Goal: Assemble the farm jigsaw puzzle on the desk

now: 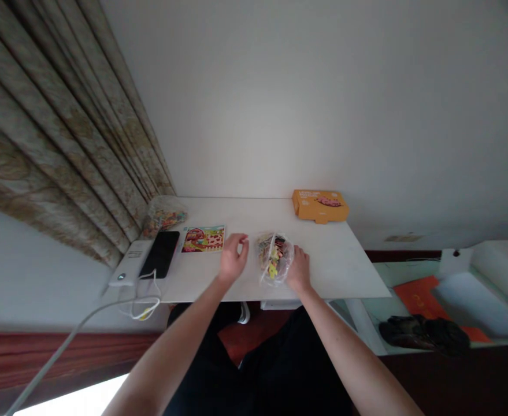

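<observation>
A clear plastic bag [264,276] of small mixed pieces, some yellow and some dark, rests near the front middle of the white table. My right hand [299,269] is closed on the bag's right side, with the fingertips partly hidden behind it. Left of the bag, and apart from it, my left hand [233,255] hovers with fingers curled and thumb and forefinger brought together. Whatever may be between those fingertips is too small to make out. Beside this hand lies a colourful picture card [203,238] with a farm scene.
A second bag of small coloured pieces [165,215] sits at the back left. Nearer are a black phone [160,255], a white box [128,263] and a white cable [93,312]. An orange box [321,206] stands at the back right of the white table [336,260].
</observation>
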### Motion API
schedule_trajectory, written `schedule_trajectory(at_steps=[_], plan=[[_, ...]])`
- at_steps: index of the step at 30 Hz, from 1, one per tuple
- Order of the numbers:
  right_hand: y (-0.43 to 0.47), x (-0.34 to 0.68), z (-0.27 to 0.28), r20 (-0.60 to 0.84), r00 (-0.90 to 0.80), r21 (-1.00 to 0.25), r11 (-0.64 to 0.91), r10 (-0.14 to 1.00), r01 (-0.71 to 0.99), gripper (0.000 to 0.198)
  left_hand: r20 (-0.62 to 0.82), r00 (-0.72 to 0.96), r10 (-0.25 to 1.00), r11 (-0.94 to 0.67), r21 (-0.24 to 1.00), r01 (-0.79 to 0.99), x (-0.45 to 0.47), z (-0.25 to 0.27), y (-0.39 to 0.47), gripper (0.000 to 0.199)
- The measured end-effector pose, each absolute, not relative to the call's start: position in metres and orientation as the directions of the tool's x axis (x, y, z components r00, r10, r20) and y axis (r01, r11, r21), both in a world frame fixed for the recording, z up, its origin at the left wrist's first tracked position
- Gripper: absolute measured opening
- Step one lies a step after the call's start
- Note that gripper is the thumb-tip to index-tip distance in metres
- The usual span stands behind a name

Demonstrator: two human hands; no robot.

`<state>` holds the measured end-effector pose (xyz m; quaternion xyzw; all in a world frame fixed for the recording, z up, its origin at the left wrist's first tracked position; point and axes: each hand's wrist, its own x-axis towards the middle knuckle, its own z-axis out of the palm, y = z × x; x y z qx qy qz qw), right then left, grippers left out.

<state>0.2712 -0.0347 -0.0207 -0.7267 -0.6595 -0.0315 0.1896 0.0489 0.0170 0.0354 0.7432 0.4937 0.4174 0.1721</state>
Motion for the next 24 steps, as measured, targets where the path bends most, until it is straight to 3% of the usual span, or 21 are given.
schedule_trajectory(at_steps=[3, 6, 10, 13, 16, 20, 24], plan=[[-0.036, 0.267, -0.015, 0.289, 0.253, -0.231, -0.189, 0.923, 0.954, 0.033, 0.477, 0.198, 0.857, -0.514, 0.758, 0.401, 0.083, 0.012, -0.052, 0.02], [-0.037, 0.265, -0.013, 0.3, 0.316, -0.261, -0.241, 0.9, 0.935, 0.033, 0.473, 0.32, 0.821, -0.565, 0.754, 0.335, 0.097, 0.001, -0.077, 0.024], [-0.037, 0.269, -0.02, 0.307, 0.261, -0.347, -0.147, 0.915, 0.926, 0.047, 0.474, 0.286, 0.833, -0.554, 0.72, 0.418, 0.085, -0.004, -0.046, 0.036], [-0.036, 0.275, -0.026, 0.336, 0.185, -0.507, 0.012, 0.924, 0.862, 0.059, 0.446, 0.315, 0.838, -0.546, 0.679, 0.491, 0.062, -0.009, -0.015, 0.037], [-0.032, 0.283, -0.034, 0.358, 0.148, -0.674, 0.145, 0.922, 0.724, 0.058, 0.389, 0.427, 0.816, -0.575, 0.618, 0.536, 0.045, -0.014, 0.0, 0.034], [-0.022, 0.294, -0.045, 0.303, 0.384, -0.848, 0.062, 0.872, 0.527, 0.05, 0.335, 0.43, 0.838, -0.543, 0.58, 0.608, 0.039, -0.015, 0.003, 0.039], [-0.012, 0.296, -0.049, 0.275, 0.453, -0.843, -0.014, 0.848, 0.538, 0.059, 0.298, 0.47, 0.831, -0.551, 0.557, 0.621, 0.045, -0.012, 0.001, 0.044]])
